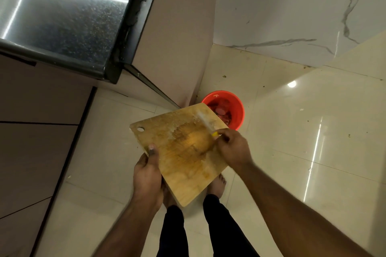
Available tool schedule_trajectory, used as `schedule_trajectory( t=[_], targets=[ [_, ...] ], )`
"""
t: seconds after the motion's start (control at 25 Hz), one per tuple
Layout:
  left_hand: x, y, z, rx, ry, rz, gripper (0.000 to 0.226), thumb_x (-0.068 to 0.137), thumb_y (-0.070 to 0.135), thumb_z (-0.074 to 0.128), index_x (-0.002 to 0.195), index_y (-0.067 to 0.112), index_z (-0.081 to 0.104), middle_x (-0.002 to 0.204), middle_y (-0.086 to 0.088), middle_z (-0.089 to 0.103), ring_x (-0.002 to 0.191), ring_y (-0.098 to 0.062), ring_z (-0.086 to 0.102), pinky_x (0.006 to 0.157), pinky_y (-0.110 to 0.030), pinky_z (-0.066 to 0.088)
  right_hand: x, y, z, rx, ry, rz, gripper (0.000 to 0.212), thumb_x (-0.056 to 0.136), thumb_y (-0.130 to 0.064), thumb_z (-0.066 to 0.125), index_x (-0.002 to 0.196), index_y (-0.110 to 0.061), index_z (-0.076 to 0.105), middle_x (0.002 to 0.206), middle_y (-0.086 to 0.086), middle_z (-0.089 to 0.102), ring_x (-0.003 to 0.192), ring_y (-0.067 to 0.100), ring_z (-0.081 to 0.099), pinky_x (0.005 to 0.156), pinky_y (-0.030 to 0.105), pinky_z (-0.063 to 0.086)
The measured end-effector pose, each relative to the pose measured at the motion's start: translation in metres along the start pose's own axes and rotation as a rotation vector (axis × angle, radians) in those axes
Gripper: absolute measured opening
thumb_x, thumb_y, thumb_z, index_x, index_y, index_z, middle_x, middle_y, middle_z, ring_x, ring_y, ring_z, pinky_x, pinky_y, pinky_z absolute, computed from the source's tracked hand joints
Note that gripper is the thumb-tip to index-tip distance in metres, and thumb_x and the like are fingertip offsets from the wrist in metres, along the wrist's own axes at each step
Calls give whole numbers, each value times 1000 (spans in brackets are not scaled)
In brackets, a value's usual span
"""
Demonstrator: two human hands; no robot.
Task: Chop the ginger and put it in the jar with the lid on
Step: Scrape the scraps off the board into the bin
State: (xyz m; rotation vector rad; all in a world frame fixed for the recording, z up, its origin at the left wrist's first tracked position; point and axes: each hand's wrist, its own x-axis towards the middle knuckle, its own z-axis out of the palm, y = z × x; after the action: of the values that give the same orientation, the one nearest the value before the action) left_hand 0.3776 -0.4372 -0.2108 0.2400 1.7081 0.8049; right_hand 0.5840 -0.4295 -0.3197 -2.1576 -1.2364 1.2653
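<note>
Clamped on a yellow-handled knife (208, 126), the right hand (231, 148) laid the blurred blade across the wooden cutting board (183, 152), apparently to scrape residue off it. Opposite, the left hand (147, 175) gripped the board's near-left edge, thumb on top, holding it tilted above the tiled floor (292, 131) with its far corner over a red bucket (235, 106), likely so scraps would fall in. No ginger pieces could be made out on the stained board, and no jar was in view. A dark speckled countertop (62, 23) stood at upper left.
</note>
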Motion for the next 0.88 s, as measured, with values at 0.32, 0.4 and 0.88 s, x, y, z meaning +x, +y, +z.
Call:
schedule_trajectory(
  t=[0.32, 0.4, 0.88],
  targets=[
    [-38, 14, -16, 32, -57, -7, 41, 100, 45, 49, 119, 13, 65, 109, -10, 75, 99, -30, 73, 92, -54, 55, -28, 30, -41, -96, 161, 297, 23, 86, -14, 59, 105, -12, 72, 105, 11, 71, 92, 30, 64, 74, 29, 46],
    [-51, 19, -21, 21, -89, -19, 41, 100, 43, 50, 120, 11, 66, 109, -12, 75, 100, -32, 73, 93, -57, 54, -37, 18, -60, -70, 204, 232, 21, 90, -20, 59, 106, -16, 71, 102, 5, 72, 88, 24, 63, 75, 29, 47],
    [-131, 128, -52, 10, -541, 106, 57, 82, 46, 65, 111, -1, 71, 105, -23, 74, 98, -41, 71, 92, -60, 53, -202, -156, -116, 198, 619, -47, 18, 88, -26, 69, 106, -24, 72, 100, -1, 67, 90, 19, 58, 84, 31, 40]
  ],
)
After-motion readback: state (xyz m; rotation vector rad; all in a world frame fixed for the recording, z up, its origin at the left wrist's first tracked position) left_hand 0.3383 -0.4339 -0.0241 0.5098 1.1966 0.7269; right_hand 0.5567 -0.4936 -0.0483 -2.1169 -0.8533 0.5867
